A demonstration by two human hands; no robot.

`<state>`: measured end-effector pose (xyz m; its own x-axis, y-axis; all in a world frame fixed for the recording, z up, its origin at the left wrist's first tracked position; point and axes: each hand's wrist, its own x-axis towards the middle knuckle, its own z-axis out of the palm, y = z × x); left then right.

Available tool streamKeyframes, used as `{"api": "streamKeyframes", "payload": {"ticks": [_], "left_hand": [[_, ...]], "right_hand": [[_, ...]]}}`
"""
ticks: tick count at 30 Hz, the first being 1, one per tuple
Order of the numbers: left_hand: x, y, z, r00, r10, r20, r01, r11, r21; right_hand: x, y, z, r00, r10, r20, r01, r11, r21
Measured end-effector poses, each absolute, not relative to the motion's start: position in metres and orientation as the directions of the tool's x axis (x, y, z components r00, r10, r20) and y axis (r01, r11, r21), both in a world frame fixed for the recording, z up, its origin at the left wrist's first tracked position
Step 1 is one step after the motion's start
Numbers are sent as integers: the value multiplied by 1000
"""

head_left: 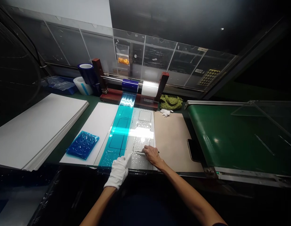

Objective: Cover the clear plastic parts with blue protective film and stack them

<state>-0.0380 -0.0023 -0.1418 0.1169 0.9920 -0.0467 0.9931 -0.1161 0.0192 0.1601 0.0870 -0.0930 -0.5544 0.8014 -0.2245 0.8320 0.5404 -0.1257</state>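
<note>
My left hand (pixel 117 172), in a white glove, rests at the front edge of the blue film strip (pixel 117 135). Its index finger stretches towards the clear film (pixel 142 161) beside it. In my bare right hand (pixel 152 154) is a thin pen-like tool (pixel 140 153), pinched in closed fingers, its tip pointing left over the clear film; the kind of tool is too small to tell. Under both films lies a white sheet with black rounded outlines. A blue roll (pixel 130 85) feeds the blue strip, and a white roll (pixel 150 88) sits beside it on the reddish-brown stand (pixel 163 86).
Blue film pieces (pixel 83 145) lie stacked at left, next to a pile of white sheets (pixel 42 125). At right are a brown board (pixel 172 141), a phone (pixel 194 150) and a green conveyor belt (pixel 239 138). A white glove (pixel 166 112) and green pouch (pixel 171 102) lie behind.
</note>
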Motion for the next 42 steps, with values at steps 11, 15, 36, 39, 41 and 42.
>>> {"api": "streamKeyframes", "payload": {"ticks": [11, 15, 36, 39, 41, 42], "left_hand": [[-37, -40, -158, 225, 964, 141, 966, -239, 95], [-35, -36, -166, 249, 950, 191, 959, -269, 86], [-28, -36, -162, 300, 906, 300, 947, -320, 17], [-26, -43, -165, 311, 905, 291, 944, -330, 16], [-24, -48, -166, 316, 905, 284, 942, -335, 21], [-24, -50, -167, 315, 906, 281, 942, -335, 24]], "right_hand": [[193, 79, -85, -495, 833, -245, 868, 487, -99], [192, 82, -85, -505, 828, -245, 863, 495, -105], [196, 94, -88, -551, 794, -256, 834, 537, -127], [198, 94, -89, -554, 795, -247, 832, 537, -138], [200, 94, -89, -554, 798, -237, 833, 535, -144], [200, 94, -89, -553, 800, -232, 833, 533, -146]]}}
